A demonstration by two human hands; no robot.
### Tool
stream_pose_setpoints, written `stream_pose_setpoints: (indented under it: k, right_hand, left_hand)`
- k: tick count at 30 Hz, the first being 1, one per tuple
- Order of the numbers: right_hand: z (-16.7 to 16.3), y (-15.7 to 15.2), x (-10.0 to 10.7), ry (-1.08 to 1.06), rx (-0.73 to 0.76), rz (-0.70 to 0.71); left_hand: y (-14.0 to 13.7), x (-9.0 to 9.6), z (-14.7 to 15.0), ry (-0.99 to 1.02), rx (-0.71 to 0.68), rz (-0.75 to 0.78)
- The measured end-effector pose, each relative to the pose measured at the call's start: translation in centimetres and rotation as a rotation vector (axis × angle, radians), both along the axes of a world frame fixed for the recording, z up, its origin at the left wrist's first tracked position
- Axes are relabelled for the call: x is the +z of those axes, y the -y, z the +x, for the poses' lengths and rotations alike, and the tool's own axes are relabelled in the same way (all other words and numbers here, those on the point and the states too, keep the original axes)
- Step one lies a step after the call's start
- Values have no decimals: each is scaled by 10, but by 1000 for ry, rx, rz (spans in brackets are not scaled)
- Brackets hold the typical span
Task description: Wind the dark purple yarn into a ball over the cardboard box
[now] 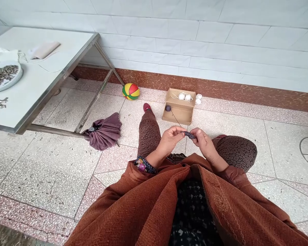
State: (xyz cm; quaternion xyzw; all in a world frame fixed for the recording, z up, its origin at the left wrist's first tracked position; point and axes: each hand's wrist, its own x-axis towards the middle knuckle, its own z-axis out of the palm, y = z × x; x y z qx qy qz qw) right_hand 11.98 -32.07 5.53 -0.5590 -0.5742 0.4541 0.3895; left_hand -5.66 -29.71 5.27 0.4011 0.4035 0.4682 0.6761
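Note:
Between my two hands, above my lap, is a small dark grey piece of yarn work (189,135). My left hand (170,138) pinches its left end between thumb and fingers. At the other end, the thumb and fingers of my right hand (204,141) are closed on it. Whether a hook or needle is in it, I cannot make out. A dark strand runs from the piece down to a dark ball of yarn (168,108) in an open cardboard box (182,116) on the floor. White yarn balls (181,96) lie in the box's other half.
More white balls (198,99) sit beside the box near the wall. A colourful ball (131,91) rests by the leg of a metal-framed table (74,48). That table bears a white bowl (20,73) of seed-like bits. A folded purple umbrella (105,133) lies on the floor.

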Motion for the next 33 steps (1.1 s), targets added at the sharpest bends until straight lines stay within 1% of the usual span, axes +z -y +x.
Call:
stream_pose_setpoints:
  k: [2, 5, 9, 11, 14, 16, 19, 22, 25, 28, 30, 33]
  right_hand:
    - [0, 0, 1, 34, 46, 33]
    - [-2, -1, -1, 108, 21, 107]
    - [-4, -1, -2, 155, -1, 138]
    - [-2, -2, -2, 166, 39, 126]
    - [3, -3, 0, 175, 147, 115]
    - [9, -3, 2, 174, 193, 120]
    - [20, -5, 7, 144, 266, 57]
    - [33, -7, 19, 159, 315, -14]
    - [40, -10, 34, 217, 321, 2]
    - [40, -15, 45, 177, 298, -13]
    - [38, -18, 44, 122, 256, -25]
    - [31, -22, 31, 49, 157, -13]
  left_hand:
    - [0, 1, -2, -63, 9, 55]
    - [0, 7, -4, -110, -47, 112]
    - [1, 12, -3, -56, -150, 109]
    - [1, 11, -2, -18, -151, 81]
    - [1, 7, -2, 22, -130, 29]
    - [1, 4, -3, 29, -122, 7]
    - [0, 2, -6, -5, -95, 21]
    - [-1, 1, -7, -69, -71, 72]
    - [-1, -1, -6, -132, -65, 125]
    - [0, -3, -4, -213, -62, 172]
    - [1, -3, -3, -260, -65, 193]
    - [3, 2, -3, -230, -113, 174]
